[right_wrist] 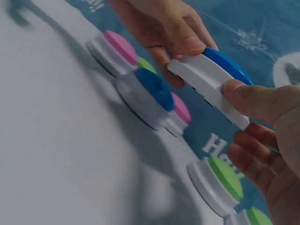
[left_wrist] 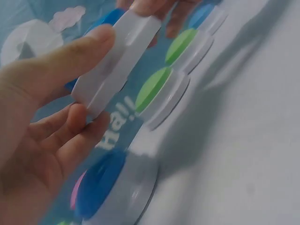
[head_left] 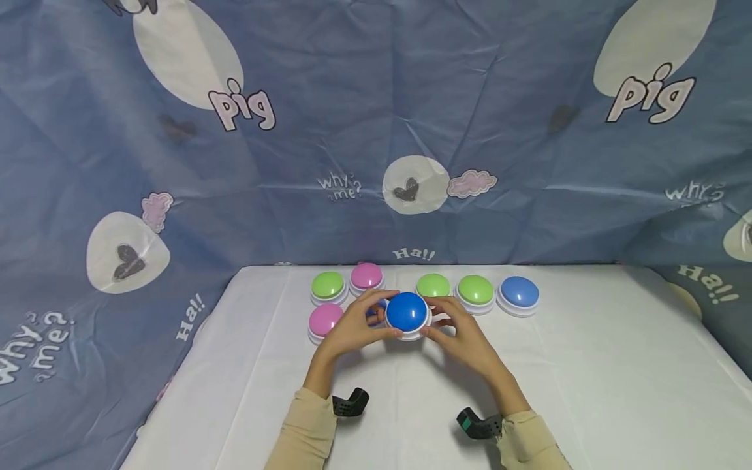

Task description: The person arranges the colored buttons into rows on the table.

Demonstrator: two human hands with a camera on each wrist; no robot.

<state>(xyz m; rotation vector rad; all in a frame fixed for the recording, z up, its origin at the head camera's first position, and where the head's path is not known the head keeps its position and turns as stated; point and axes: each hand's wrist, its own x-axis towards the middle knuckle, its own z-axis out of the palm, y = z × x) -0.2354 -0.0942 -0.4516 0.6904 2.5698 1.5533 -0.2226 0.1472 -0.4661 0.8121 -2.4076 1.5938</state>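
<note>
Both hands hold a blue-domed push button with a white base, raised above the table. My left hand grips its left side, thumb on the near edge and fingers at the far side. The right hand grips the right side in the same way. In the right wrist view the button's white base is tilted, with its underside partly showing. A second blue button stands on the table by the left hand, mostly hidden behind that hand in the head view.
Left of the hands stand a green button and two pink buttons. To the right are two green buttons and a blue button. The white tabletop ends at a printed blue cloth.
</note>
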